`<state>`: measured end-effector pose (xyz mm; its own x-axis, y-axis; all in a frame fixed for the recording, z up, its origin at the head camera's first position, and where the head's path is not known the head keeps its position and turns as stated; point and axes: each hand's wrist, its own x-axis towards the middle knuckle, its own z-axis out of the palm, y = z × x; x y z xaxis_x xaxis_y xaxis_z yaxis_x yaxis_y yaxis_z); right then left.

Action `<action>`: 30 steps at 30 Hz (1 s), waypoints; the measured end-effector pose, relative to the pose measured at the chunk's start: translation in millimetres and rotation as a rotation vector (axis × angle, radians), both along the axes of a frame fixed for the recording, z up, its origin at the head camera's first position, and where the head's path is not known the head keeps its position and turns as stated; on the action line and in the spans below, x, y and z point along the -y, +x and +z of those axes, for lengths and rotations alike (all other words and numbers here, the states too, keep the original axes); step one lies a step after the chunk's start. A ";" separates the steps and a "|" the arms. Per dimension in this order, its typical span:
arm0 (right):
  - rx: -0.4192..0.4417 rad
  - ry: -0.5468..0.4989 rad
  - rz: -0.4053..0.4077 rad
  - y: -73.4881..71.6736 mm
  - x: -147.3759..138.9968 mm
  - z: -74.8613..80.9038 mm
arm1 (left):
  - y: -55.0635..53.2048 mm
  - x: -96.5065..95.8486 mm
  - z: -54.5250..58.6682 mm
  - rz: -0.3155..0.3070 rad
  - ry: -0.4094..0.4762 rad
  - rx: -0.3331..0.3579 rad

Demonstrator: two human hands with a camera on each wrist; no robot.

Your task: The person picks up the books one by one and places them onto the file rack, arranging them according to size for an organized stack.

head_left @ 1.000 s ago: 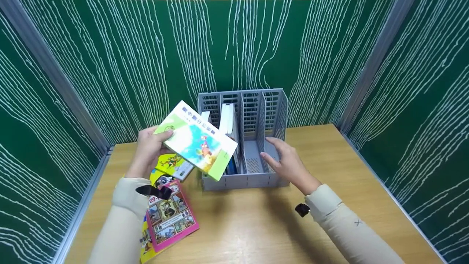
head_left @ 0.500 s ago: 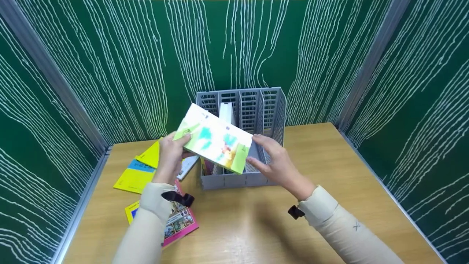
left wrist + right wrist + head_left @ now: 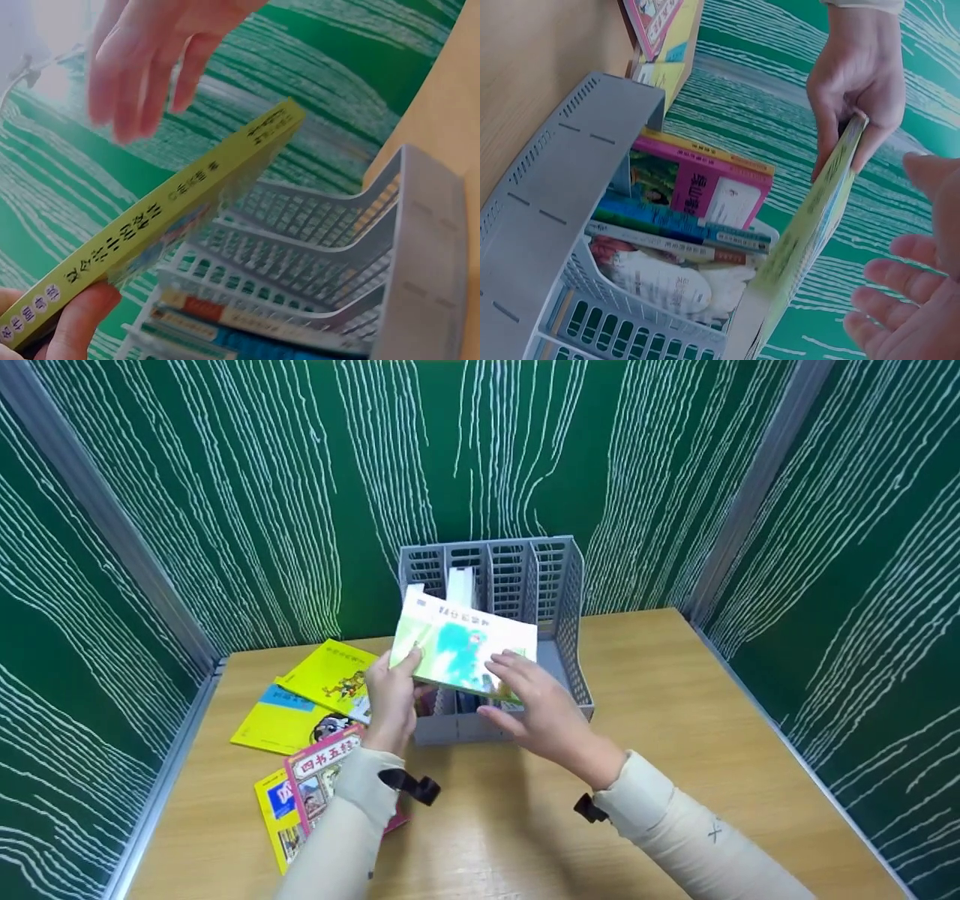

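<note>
My left hand [image 3: 391, 701] pinches one end of a green and white book [image 3: 454, 649], thumb on its cover. The book is tilted above the front of a grey file organizer [image 3: 465, 729]. Its green spine [image 3: 157, 214] faces the left wrist camera. My right hand [image 3: 544, 720] is spread beside the book's other end, overlapping it in the head view. In the right wrist view a gap shows between these right fingers [image 3: 900, 277] and the book. Several books, one with a pink cover [image 3: 712, 180], stand in the organizer's left compartments.
Left of the organizer, yellow books [image 3: 274, 724] and a pink comic-covered book [image 3: 315, 780] lie overlapping on the wooden table [image 3: 637, 682]. Green walls with white lines [image 3: 262, 472] enclose the back and sides. The organizer's right compartments show bare grey floor.
My left hand has carried the book rightward, over the organizer's front, and turned it flatter. My right hand has moved left and down to the book's free end. More yellow books are uncovered.
</note>
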<state>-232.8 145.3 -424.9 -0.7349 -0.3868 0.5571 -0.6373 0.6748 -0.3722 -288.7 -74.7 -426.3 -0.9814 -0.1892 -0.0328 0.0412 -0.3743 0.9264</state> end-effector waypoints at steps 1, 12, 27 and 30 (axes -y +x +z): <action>-0.003 0.012 -0.009 0.4 1.7 -0.5 | 0.9 -3.3 -2.1 0.007 0.006 -0.003; -0.087 0.208 -0.107 -4.9 12.2 -10.4 | 14.6 -35.5 -20.8 0.043 0.070 0.018; -0.157 0.383 -0.237 -9.1 15.9 -25.2 | 34.7 -59.7 -27.4 0.028 0.041 0.114; -0.190 0.419 -0.254 -11.4 14.5 -28.5 | 37.5 -63.7 -26.6 0.041 0.066 0.139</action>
